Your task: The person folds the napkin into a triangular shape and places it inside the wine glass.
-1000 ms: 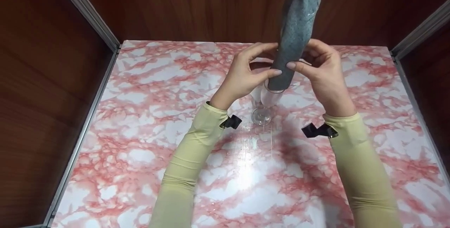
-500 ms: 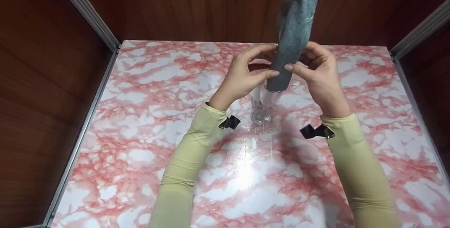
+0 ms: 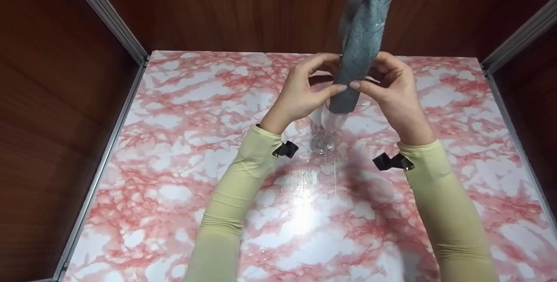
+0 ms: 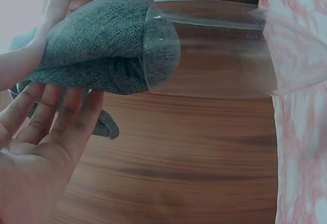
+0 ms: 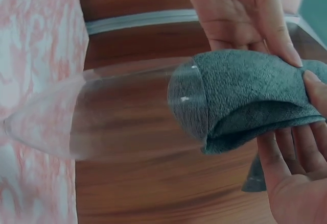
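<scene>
Head view shows the left hand [image 3: 300,95] and right hand [image 3: 394,88] pinching a rolled grey cloth [image 3: 359,42] between thumbs and fingertips, just above the rim of a clear stemmed glass [image 3: 327,132] standing on the pink marbled bench [image 3: 174,151] below and between the hands. Compared with a second ago, the thumbs have drawn closer together and the cloth stands slightly more upright. Both wrist views show the cloth's lower end [image 4: 158,50] already inside the mouth of the glass [image 5: 127,112].
</scene>
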